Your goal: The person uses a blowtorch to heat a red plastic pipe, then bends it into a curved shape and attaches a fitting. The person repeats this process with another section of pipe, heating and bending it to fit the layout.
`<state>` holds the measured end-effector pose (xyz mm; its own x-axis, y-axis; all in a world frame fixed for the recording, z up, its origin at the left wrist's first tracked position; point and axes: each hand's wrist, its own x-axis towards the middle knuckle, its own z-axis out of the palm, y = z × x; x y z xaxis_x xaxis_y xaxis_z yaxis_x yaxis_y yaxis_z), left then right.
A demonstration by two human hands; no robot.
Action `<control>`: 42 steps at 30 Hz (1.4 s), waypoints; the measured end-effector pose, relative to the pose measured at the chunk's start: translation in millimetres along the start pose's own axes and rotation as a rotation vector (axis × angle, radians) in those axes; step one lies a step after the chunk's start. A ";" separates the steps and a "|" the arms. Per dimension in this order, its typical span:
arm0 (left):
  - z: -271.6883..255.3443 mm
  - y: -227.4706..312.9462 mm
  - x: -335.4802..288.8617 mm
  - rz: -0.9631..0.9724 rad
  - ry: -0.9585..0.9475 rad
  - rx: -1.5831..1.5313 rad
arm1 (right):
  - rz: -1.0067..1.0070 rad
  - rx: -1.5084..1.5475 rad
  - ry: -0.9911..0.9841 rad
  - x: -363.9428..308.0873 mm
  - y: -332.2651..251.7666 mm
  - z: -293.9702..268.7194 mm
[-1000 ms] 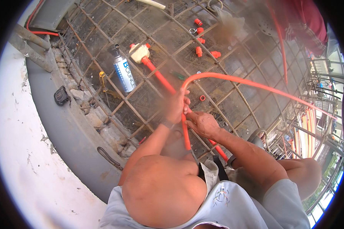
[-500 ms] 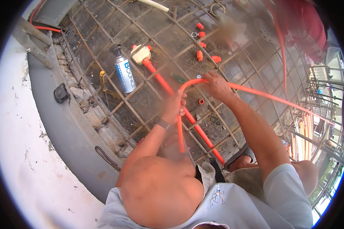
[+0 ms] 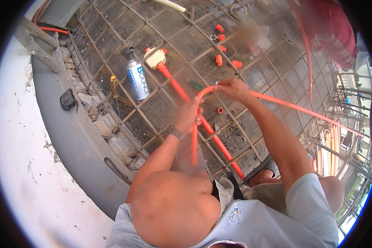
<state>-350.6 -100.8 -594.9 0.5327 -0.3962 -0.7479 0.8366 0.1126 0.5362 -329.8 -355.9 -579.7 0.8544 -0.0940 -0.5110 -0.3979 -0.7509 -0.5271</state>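
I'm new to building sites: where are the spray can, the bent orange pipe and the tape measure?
spray can (image 3: pixel 136 80), head view, middle of its body.
bent orange pipe (image 3: pixel 202 93), head view, top of the bend.
tape measure (image 3: pixel 67 99), head view, its dark case.

Orange conduit (image 3: pixel 293 106): from my view its far end runs off toward the right rim, end not visible; near end drops behind my left hand (image 3: pixel 189 118).
Left hand: palm side hidden, grip on the conduit unclear.
Right hand (image 3: pixel 232 88): fingertips curl over the bend, contact hidden.
Orange fittings (image 3: pixel 220 48): too small to tell type.
Second person (image 3: pixel 330 29): blurred, cut by the upper rim.
Straight orange pipe (image 3: pixel 206 128): lower end hidden behind my clothing.
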 end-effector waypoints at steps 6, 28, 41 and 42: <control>-3.2 -15.7 7.7 0.113 0.074 0.127 | -0.027 0.039 -0.068 6.8 4.8 -0.3; 18.8 23.4 6.9 0.035 0.022 0.200 | -0.111 0.062 -0.427 32.7 -30.8 -19.8; 25.3 29.4 2.7 0.076 0.050 0.226 | -0.053 0.275 -0.554 42.2 -32.3 -20.9; 25.0 29.6 2.8 0.078 0.047 0.222 | -0.056 0.282 -0.551 41.9 -31.8 -20.6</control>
<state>-327.5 -121.3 -571.3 0.6042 -0.3507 -0.7155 0.7469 -0.0637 0.6619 -274.5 -349.4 -570.4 0.6084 0.3484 -0.7130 -0.4945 -0.5363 -0.6840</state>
